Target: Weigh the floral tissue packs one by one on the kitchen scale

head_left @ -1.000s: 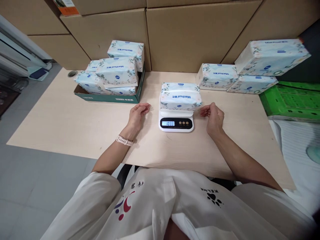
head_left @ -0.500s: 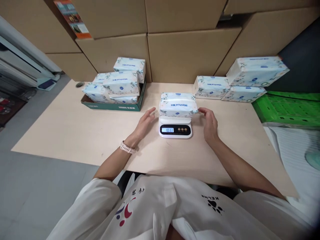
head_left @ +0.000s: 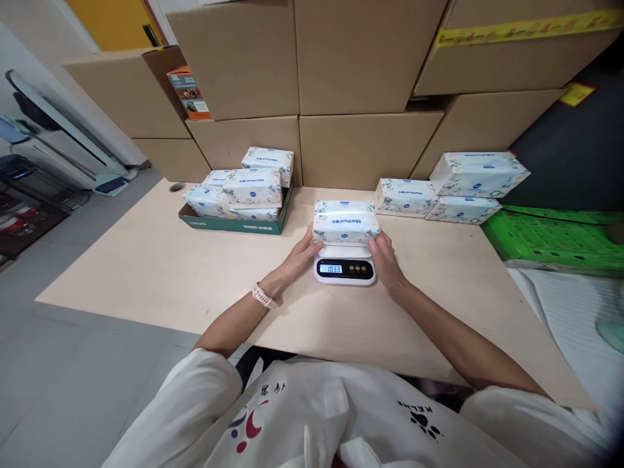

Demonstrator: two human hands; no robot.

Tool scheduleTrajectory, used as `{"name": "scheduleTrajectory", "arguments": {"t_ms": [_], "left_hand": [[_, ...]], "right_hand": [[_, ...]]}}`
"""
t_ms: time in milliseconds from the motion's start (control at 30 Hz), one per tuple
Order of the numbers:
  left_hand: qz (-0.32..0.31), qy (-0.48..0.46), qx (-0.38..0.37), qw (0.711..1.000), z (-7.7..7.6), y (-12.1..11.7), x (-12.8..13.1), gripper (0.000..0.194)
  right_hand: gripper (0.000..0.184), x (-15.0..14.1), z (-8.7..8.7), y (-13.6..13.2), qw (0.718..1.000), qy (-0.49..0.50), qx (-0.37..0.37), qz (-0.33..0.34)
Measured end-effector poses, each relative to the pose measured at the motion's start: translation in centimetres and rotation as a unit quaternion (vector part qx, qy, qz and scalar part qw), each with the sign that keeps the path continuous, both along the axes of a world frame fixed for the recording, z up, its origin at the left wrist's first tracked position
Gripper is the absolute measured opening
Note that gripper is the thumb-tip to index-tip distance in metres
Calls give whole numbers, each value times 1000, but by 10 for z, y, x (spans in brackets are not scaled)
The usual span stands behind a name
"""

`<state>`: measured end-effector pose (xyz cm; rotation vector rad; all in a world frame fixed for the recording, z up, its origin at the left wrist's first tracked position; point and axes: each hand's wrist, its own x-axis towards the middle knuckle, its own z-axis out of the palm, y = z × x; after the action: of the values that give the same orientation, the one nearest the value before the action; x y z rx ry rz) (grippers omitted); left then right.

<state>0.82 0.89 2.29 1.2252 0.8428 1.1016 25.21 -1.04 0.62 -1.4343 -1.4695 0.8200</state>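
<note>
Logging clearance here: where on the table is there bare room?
Free: table left of the left hand, before the green tray, and right of the right hand, before the stacked packs. Crowded: the scale, its tissue pack between both hands.

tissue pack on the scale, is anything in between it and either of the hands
Nothing visible stands between them. The left hand is at the left end of the tissue pack and the right hand at its right end, while the scale sits underneath it.
</note>
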Motion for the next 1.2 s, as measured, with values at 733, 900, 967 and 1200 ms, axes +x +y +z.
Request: {"name": "scheduleTrajectory", "arguments": {"t_ms": [733, 900, 967, 1200], "left_hand": [[371, 182, 166, 896, 76, 87, -148, 70], [400, 95, 306, 859, 88, 56, -99, 46], [368, 67, 299, 878, 88, 45, -72, 42], [246, 71, 207, 944, 71, 54, -2, 17]], "right_hand": [[92, -115, 40, 165, 982, -35, 116, 147], [60, 0, 16, 149, 960, -173, 147, -164], [56, 33, 9, 148, 943, -205, 97, -242], [48, 59, -1, 127, 978, -85, 128, -141]]}}
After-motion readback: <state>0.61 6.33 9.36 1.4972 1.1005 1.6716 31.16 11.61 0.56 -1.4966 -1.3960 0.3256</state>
